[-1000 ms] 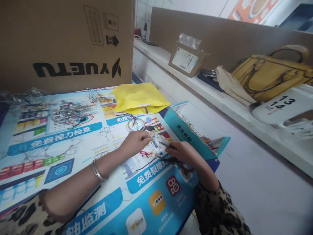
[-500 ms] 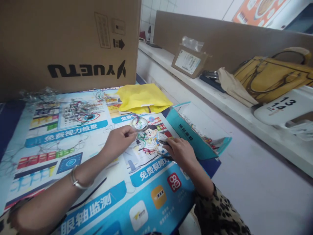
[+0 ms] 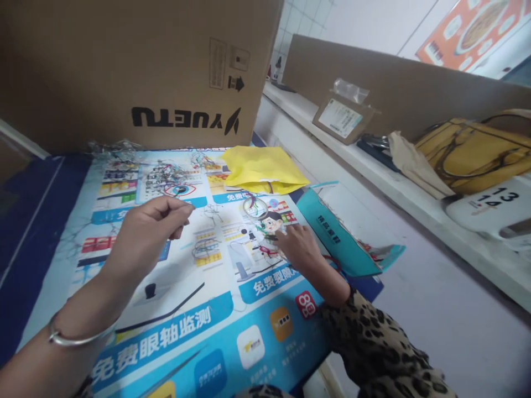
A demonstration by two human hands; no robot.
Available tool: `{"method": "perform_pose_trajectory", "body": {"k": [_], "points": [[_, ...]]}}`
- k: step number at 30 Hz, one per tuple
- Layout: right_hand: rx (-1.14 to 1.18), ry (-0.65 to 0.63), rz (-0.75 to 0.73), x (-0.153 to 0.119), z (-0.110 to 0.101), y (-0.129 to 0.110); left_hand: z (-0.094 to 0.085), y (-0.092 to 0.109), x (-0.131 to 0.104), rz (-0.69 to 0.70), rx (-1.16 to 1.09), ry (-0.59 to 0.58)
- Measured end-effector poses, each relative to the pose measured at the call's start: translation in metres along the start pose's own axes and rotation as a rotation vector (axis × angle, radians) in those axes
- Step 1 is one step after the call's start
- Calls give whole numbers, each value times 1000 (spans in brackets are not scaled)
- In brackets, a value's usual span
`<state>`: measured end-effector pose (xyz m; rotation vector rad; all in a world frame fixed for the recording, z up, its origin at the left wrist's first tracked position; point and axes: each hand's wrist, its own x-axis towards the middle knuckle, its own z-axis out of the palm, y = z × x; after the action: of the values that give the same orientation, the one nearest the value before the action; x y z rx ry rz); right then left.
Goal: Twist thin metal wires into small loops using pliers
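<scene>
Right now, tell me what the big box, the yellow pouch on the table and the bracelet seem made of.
Big box: most likely cardboard, matte brown with black printing on flat panels. Yellow pouch: a dull, soft sheet, perhaps fabric or paper; its creases don't settle which. Bracelet: probably metal, smooth and polished, judging by its silvery shine.

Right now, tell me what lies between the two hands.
Head view: between the left hand and right hand, thin looped strands and coloured tangled strands lie on the printed sheet.

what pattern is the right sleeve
The right sleeve has dark leopard spots on tan, best seen in the head view.
</scene>
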<state>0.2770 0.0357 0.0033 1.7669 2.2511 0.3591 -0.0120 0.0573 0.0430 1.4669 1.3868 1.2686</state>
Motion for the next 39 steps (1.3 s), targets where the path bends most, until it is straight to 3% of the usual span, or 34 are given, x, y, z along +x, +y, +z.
{"method": "perform_pose_trajectory", "body": {"k": [4, 7, 10, 16, 19, 27, 32, 35, 39], "points": [[-44, -21, 79, -13, 0, 22, -12, 13, 2, -14, -43, 56], [-63, -22, 120, -18, -3, 25, -15, 19, 2, -15, -98, 88], [-42, 8, 98, -17, -9, 8, -16, 20, 2, 5, -148, 95], [78, 110, -159, 1, -15, -52, -16, 21, 0, 49, -166, 58], [61, 96, -186, 5, -11, -61, -17, 22, 1, 54, -196, 72], [23, 58, -2, -2, 7, -20, -17, 21, 3, 96, -211, 56], [20, 63, 81, -19, 7, 0, -20, 23, 3, 114, -237, 76], [116, 133, 52, -32, 0, -14, -23, 26, 2, 137, -238, 95], [366, 170, -215, -42, -16, -68, -26, 31, 0, 197, -246, 89]]}}
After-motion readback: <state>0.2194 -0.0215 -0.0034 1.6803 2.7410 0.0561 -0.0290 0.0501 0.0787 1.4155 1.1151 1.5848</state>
